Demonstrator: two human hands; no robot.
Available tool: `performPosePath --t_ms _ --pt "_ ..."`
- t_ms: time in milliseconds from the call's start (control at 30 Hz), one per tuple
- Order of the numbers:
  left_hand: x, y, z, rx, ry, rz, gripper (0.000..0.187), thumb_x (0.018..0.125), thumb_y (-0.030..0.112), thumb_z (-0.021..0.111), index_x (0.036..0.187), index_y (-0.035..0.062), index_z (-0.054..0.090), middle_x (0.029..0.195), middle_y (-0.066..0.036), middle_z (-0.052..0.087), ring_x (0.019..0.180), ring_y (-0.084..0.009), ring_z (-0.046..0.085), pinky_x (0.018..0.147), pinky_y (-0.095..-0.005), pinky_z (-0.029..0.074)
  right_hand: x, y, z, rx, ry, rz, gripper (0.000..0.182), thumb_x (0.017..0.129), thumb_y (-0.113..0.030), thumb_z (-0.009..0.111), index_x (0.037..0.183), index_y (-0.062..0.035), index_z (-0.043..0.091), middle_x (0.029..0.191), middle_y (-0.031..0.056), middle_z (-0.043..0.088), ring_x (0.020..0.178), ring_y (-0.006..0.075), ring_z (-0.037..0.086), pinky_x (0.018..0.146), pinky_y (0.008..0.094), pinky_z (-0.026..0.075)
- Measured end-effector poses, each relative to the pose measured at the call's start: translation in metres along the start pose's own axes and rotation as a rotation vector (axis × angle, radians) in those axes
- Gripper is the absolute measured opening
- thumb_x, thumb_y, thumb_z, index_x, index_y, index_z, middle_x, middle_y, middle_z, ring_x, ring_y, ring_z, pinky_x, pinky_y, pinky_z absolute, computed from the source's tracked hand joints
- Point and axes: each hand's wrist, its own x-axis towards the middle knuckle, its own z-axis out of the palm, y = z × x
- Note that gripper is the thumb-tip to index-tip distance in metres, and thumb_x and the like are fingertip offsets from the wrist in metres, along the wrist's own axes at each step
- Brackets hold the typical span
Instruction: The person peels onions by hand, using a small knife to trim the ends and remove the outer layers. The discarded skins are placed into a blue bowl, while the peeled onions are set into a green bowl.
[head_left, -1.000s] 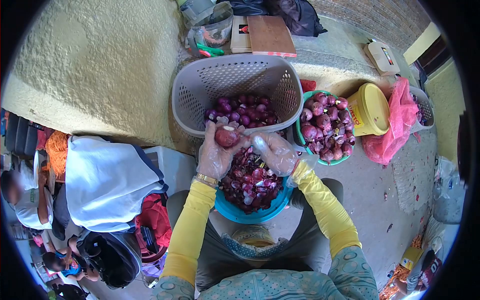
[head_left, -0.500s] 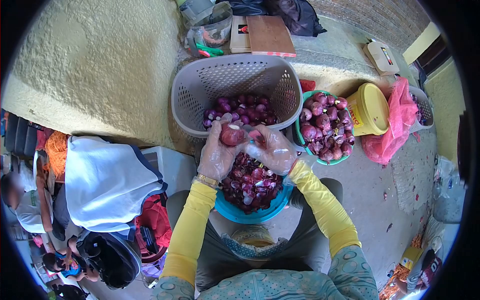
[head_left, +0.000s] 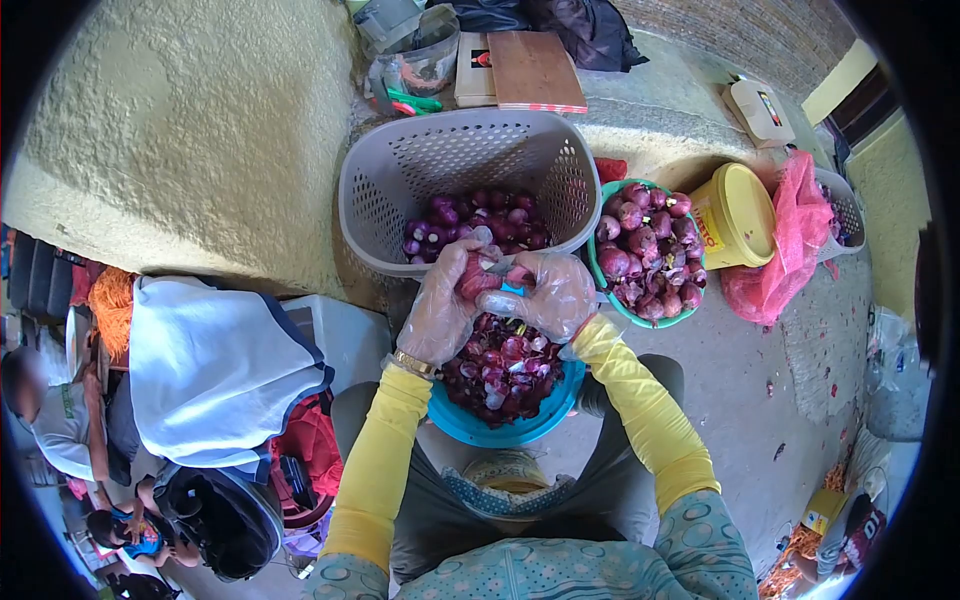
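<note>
In transparent plastic gloves, my two hands meet above a blue basin (head_left: 510,434). My left hand (head_left: 440,310) is closed around a red onion (head_left: 474,280), which its fingers partly cover. Close against the onion, my right hand (head_left: 550,298) is closed, with a small reddish thing at its fingers that I cannot make out. Loose purple onion skins (head_left: 500,375) fill the basin below. Just beyond my hands stands a grey perforated basket (head_left: 362,215) with peeled purple onions (head_left: 480,220) at its bottom.
Right of the basket is a green basin (head_left: 602,275) of unpeeled onions (head_left: 645,240). Beyond it stand a yellow bucket (head_left: 745,215) and a pink mesh bag (head_left: 790,240). A white cloth (head_left: 220,370) lies at left. Two people (head_left: 60,420) are at the left edge, another at lower right.
My left hand has turned and its fingers now cover more of the onion. My right hand has tilted and drawn in close to it. The view has shifted slightly.
</note>
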Motion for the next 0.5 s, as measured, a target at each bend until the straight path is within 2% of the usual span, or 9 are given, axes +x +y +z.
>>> performPosePath --t_ms 67,133,267,333,500 --pt "-0.0004 0.0006 0.0009 0.080 0.017 0.004 0.044 0.109 0.041 0.048 0.138 0.0075 0.051 0.125 -0.006 0.057 0.112 -0.0165 0.058 0.098 -0.0328 0.050 -0.0001 0.0007 -0.0013 -0.031 -0.008 0.022 0.058 0.072 -0.066 0.080 0.087 -0.0098 0.074 0.074 0.0128 0.068 0.071 0.0325 0.069 0.068 0.0443 0.054" --pt "0.0011 -0.0021 -0.0011 0.120 0.025 0.007 0.042 0.108 0.041 0.049 0.136 0.0094 0.052 0.126 -0.005 0.055 0.116 -0.0150 0.055 0.101 -0.0324 0.047 -0.0003 0.0008 -0.0001 -0.029 -0.003 0.007 0.058 0.073 -0.065 0.079 0.087 -0.0098 0.074 0.073 0.0126 0.068 0.070 0.0326 0.068 0.067 0.0443 0.053" --pt "0.0019 -0.0052 -0.0031 0.156 0.068 0.019 0.043 0.110 0.037 0.046 0.139 0.0067 0.051 0.126 -0.007 0.059 0.119 -0.0172 0.057 0.102 -0.0341 0.049 0.0002 -0.0029 -0.0008 -0.053 -0.011 -0.013 0.057 0.076 -0.065 0.078 0.085 -0.0089 0.074 0.072 0.0128 0.068 0.070 0.0328 0.068 0.065 0.0442 0.053" --pt "0.0014 -0.0045 -0.0024 0.134 0.046 0.000 0.037 0.108 0.039 0.051 0.132 0.0118 0.055 0.127 -0.002 0.055 0.119 -0.0137 0.051 0.102 -0.0335 0.045 0.0002 -0.0032 -0.0019 -0.057 -0.020 -0.018 0.057 0.077 -0.065 0.077 0.085 -0.0084 0.074 0.072 0.0128 0.068 0.071 0.0329 0.068 0.065 0.0441 0.053" --pt "0.0025 -0.0048 -0.0040 0.178 0.055 -0.004 0.032 0.108 0.036 0.051 0.129 0.0117 0.056 0.127 -0.001 0.055 0.114 -0.0128 0.050 0.097 -0.0316 0.044 0.0007 0.0013 -0.0015 -0.084 -0.029 -0.045 0.057 0.078 -0.065 0.076 0.085 -0.0080 0.074 0.073 0.0133 0.068 0.072 0.0329 0.068 0.065 0.0442 0.053"
